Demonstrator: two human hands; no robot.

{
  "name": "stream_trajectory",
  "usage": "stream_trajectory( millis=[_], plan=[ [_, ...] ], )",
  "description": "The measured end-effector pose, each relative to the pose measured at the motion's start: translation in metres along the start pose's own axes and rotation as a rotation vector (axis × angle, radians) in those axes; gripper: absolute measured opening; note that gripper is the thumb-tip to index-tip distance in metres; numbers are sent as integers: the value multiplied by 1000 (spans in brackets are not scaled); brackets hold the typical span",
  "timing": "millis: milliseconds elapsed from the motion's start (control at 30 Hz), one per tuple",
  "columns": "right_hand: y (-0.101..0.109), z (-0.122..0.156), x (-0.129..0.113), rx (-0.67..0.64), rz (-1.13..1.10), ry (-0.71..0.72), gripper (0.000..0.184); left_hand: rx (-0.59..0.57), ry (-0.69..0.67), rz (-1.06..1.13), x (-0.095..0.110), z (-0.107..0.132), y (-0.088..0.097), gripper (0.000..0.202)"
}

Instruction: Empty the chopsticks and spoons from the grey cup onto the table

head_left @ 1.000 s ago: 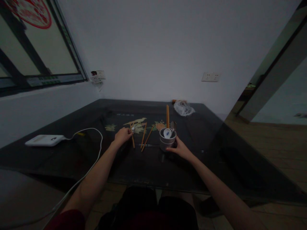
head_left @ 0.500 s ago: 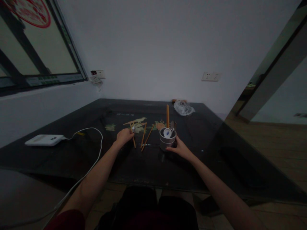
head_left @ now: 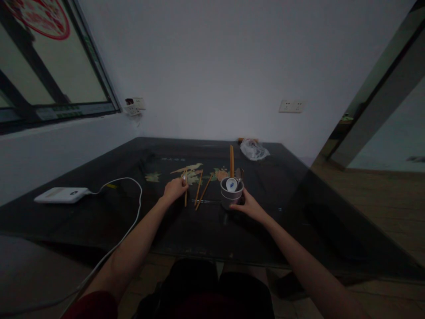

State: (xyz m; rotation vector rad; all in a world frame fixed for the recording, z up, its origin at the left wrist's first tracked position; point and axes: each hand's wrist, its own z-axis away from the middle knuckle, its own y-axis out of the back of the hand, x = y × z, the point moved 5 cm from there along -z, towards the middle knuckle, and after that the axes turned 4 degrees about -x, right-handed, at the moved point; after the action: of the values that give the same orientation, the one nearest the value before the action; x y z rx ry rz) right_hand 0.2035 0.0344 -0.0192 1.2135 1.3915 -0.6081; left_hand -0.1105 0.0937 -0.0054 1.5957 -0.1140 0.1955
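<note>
My left hand [head_left: 174, 189] is closed in a pinch on a wooden chopstick [head_left: 186, 199] that points away from me over the table. A small shiny metal piece [head_left: 183, 177] shows at its fingertips, too small to make out. Just right of it, two more chopsticks [head_left: 204, 191] lie slanted on the tabletop. My right hand [head_left: 249, 204] wraps the right side of a grey utensil cup [head_left: 229, 199], which stands upright. Inside it are a white spoon with a blue mark [head_left: 231, 184], metal spoons [head_left: 239, 173] and upright chopsticks [head_left: 232, 160].
The dark glossy table [head_left: 199, 235] has a floral print. A white power bank [head_left: 61, 195] with a white cable [head_left: 141, 195] lies at left. A crumpled plastic bag [head_left: 254, 149] sits at the back near the wall, and a dark flat object [head_left: 334, 230] at right.
My left hand has shifted slightly right, and the chopstick in it has swung from a slant to nearly straight ahead. My right hand and the cup stay put.
</note>
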Motion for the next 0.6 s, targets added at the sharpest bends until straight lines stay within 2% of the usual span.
stream_trajectory(
  millis=[233, 433, 600],
  plan=[
    [0, 0, -3, 10, 23, 15, 85, 48, -94, -88, 15, 7, 0, 26],
    [1, 0, 0, 11, 16, 12, 86, 15, -72, -113, 21, 10, 1, 23],
    [1, 0, 1, 2, 22, 11, 84, 102, -143, -145, 28, 14, 9, 19]
  ],
)
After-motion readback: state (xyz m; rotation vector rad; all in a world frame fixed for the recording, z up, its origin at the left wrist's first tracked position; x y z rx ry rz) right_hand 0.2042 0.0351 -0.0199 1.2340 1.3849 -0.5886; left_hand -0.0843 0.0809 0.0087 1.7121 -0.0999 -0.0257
